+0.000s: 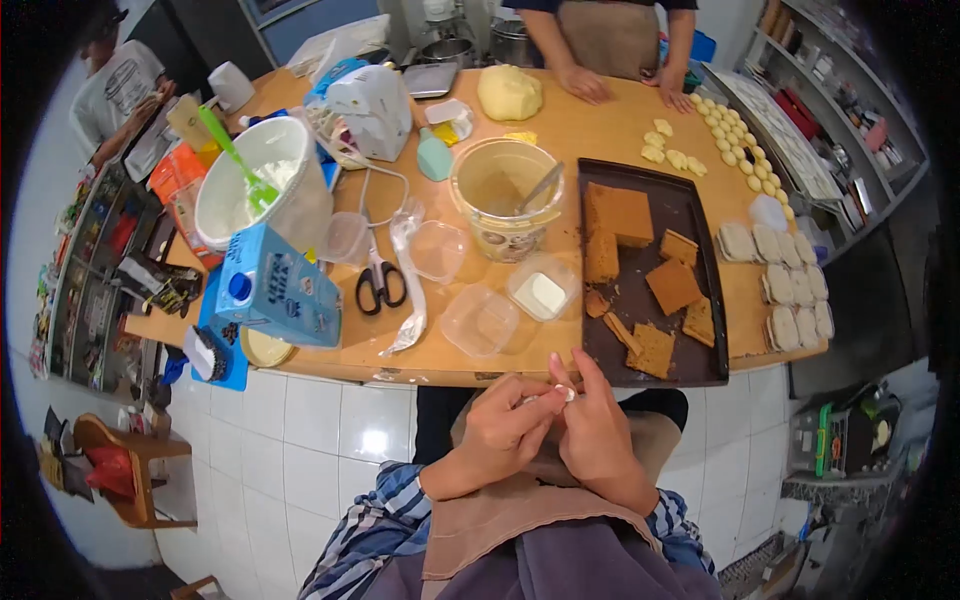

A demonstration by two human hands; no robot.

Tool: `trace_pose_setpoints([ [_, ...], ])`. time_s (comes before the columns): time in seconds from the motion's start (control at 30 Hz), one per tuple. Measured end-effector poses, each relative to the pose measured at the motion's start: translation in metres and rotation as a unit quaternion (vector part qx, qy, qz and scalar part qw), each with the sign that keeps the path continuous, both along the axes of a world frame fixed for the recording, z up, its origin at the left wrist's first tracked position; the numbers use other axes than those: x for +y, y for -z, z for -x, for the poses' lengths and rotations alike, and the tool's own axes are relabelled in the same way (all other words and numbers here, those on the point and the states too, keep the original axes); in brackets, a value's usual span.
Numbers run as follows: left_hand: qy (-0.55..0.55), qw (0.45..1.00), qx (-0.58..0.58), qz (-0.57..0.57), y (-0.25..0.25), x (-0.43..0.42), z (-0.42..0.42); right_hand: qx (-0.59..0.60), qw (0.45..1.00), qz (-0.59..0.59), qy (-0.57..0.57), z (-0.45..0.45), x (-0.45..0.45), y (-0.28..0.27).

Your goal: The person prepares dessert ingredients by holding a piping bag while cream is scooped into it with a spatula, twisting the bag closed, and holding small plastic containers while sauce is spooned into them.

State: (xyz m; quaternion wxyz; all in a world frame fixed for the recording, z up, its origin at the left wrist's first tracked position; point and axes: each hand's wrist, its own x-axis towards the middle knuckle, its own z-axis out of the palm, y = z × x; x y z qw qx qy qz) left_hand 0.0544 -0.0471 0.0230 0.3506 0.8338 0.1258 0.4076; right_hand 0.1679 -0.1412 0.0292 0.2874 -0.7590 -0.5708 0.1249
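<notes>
My left hand [505,425] is closed in a pinch on a small white piece [568,394], too small for me to name. It presses against the fingers of my right hand [598,430]. Two fingers of the right hand point up, stretched and slightly apart. Both hands meet above my lap, just in front of the table edge. Closest to them on the table are clear plastic tubs [480,320], one with a white block [541,296] in it, and a dark baking tray [650,376] bearing cut brown cake [673,286].
A tub with a spoon [505,230], scissors [380,285], a blue milk carton [280,290] and a white bucket [300,215] stand leftward. Dough [509,93] lies farther back, near another person's hands [585,85]. Filled small packs [785,275] line the right.
</notes>
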Motion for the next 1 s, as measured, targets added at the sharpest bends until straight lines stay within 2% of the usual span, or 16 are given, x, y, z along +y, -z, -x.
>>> trace_pose_setpoints([
  [0.1, -0.021, 1.0, -0.015, -0.015, 0.001, 0.002, 0.0, -0.054, 0.998, -0.02, -0.017, 0.001, 0.0, 0.004],
  [0.17, -0.053, 0.998, -0.001, -0.016, 0.003, 0.004, 0.005, -0.037, 0.998, -0.015, -0.048, 0.003, 0.0, 0.0],
  [0.27, -0.168, 0.984, 0.015, -0.064, -0.003, 0.027, 0.026, -0.005, 0.997, -0.005, -0.082, 0.01, -0.002, -0.005],
  [0.37, -0.352, 0.931, -0.01, -0.095, -0.004, 0.061, 0.064, 0.032, 0.995, -0.042, -0.085, 0.005, -0.006, -0.001],
  [0.43, -0.418, 0.908, 0.002, -0.016, -0.005, 0.073, 0.085, 0.021, 0.995, -0.072, -0.066, -0.001, -0.005, -0.002],
  [0.67, -0.415, 0.903, 0.093, -0.057, 0.038, 0.11, 0.111, 0.062, 0.994, -0.064, -0.056, 0.0, -0.003, -0.004],
  [0.87, -0.341, 0.9, 0.251, -0.099, 0.047, 0.125, 0.096, 0.043, 0.995, -0.054, -0.065, -0.003, -0.005, -0.001],
  [1.0, -0.314, 0.912, 0.263, -0.03, 0.041, 0.127, 0.105, 0.04, 0.997, -0.049, -0.052, -0.007, -0.008, 0.002],
])
